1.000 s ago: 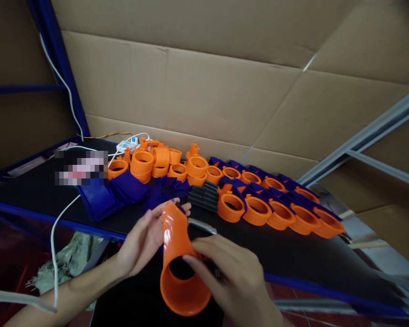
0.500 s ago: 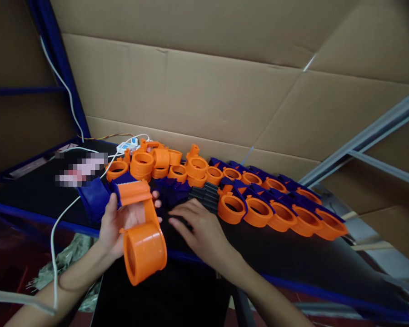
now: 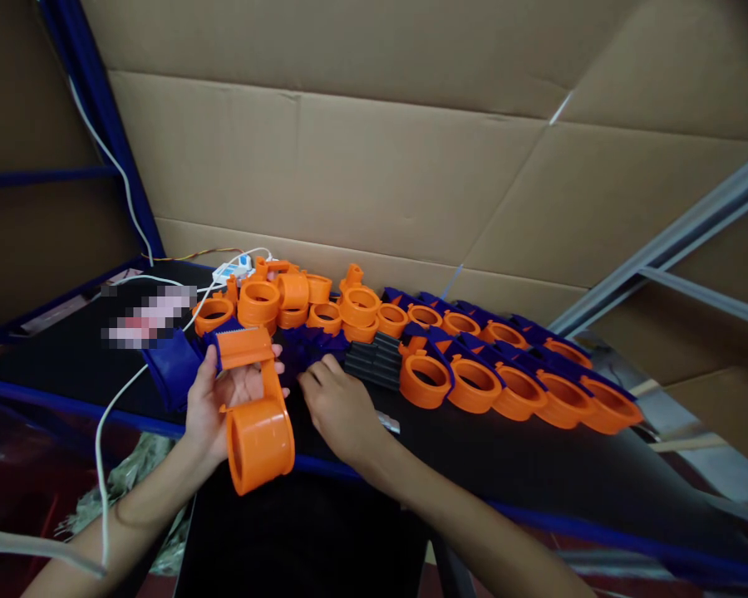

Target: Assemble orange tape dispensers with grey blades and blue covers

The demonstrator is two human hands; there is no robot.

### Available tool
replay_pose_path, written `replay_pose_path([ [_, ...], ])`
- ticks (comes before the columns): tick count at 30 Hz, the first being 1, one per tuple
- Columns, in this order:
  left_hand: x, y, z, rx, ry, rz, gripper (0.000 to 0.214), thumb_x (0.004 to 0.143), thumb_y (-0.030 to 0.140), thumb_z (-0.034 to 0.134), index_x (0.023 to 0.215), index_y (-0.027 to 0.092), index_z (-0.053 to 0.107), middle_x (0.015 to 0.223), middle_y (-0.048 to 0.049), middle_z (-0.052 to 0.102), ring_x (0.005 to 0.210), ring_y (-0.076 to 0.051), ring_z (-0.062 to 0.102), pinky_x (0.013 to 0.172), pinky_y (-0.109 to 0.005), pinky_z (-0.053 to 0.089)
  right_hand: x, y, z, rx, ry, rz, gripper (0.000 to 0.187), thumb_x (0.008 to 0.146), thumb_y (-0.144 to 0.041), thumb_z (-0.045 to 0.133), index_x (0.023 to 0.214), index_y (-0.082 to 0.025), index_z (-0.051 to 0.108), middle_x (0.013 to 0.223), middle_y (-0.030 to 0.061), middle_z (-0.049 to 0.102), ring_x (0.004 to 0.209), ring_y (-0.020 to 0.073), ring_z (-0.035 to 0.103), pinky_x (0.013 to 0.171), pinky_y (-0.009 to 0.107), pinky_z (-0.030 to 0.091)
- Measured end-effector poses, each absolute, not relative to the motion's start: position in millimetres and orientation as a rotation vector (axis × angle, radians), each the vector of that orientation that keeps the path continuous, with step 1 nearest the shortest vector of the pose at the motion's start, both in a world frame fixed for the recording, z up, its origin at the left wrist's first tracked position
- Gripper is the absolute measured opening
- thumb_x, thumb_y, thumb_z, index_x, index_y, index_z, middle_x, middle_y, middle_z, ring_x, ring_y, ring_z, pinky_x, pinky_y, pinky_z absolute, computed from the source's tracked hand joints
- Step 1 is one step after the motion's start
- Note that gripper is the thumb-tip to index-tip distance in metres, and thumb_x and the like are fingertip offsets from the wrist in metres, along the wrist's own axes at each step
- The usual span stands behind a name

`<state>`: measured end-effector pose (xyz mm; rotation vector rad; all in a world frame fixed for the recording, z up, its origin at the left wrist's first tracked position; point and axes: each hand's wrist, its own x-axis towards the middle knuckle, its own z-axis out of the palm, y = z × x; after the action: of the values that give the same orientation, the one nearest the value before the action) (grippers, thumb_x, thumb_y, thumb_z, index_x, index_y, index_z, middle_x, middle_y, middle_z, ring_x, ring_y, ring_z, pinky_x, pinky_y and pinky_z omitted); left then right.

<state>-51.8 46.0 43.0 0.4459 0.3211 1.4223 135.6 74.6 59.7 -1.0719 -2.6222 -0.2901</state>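
The grip of the left hand [image 3: 207, 414] is on an orange holder [image 3: 262, 444], thumb at its left edge and fingers behind, so that the ring hangs low and the toothed bar sits at the top, just before the blue sheets [image 3: 173, 365] on the table [image 3: 536, 465]. In the head view, this differs from one second ago, when both hands were on the holder and its ring gaped towards the camera; it has since swung left and turned on its side, and only the left hand bears it. The right hand [image 3: 342, 407] has reached further in over the last half second and now lies with curled fingers by the small blue pieces [image 3: 315, 345] (whether it pinches one I cannot tell, as the fingertips are hidden). Just beyond its knuckles lie the black ridged strips [image 3: 372, 361], and a silvery thing [image 3: 388, 423] peeps out beside the wrist. Behind, loose orange parts [image 3: 258, 306] stand heaped near a white power strip [image 3: 233, 268], and to the right run two rows of orange rings with blue pieces attached [image 3: 517, 394], unchanged in their order.
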Motion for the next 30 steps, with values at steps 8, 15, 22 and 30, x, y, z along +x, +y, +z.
replay_pose_path([
  [8,-52.7,43.6,44.6,0.524,0.280,1.378,0.059,0.080,0.058,0.067,0.123,0.018,0.063,0.107,-0.0109,0.073,0.085,-0.026,0.072,0.070,-0.043,0.065,157.8,90.8,61.2,-1.099,-2.156,0.243,0.009,0.094,-0.019,0.057,0.098,-0.019,0.065,0.094,0.0072,0.071,0.086,0.0209,0.065,0.079,0.036,0.054],
  [15,-43.1,47.5,43.7,0.557,0.349,1.381,0.058,0.086,0.054,0.061,0.127,0.012,0.063,0.123,-0.0155,0.070,0.092,-0.027,0.073,0.083,-0.041,0.062,173.3,98.9,65.4,-0.961,-1.493,1.021,0.027,0.081,-0.033,0.074,0.100,-0.022,0.058,0.084,-0.0009,0.063,0.072,0.0156,0.064,0.056,0.028,0.061],
  [22,-26.0,48.0,36.8,0.524,0.400,1.329,0.047,0.087,0.044,0.063,0.122,0.012,0.064,0.116,-0.0160,0.073,0.104,-0.034,0.071,0.098,-0.050,0.052,188.9,77.4,90.2,-0.722,-1.206,1.571,0.059,0.078,-0.019,0.076,0.130,-0.033,0.051,0.105,-0.0009,0.061,0.079,0.0133,0.069,0.055,0.021,0.060],
  [30,-13.3,38.8,43.0,0.588,0.507,1.509,0.032,0.085,0.026,0.072,0.115,0.019,0.064,0.111,-0.0070,0.075,0.108,-0.027,0.069,0.099,-0.044,0.052,187.5,52.4,71.6,-0.781,-1.329,1.631,0.066,0.076,-0.019,0.079,0.136,-0.027,0.052,0.100,0.0017,0.064,0.078,0.0127,0.063,0.059,0.023,0.058],
])
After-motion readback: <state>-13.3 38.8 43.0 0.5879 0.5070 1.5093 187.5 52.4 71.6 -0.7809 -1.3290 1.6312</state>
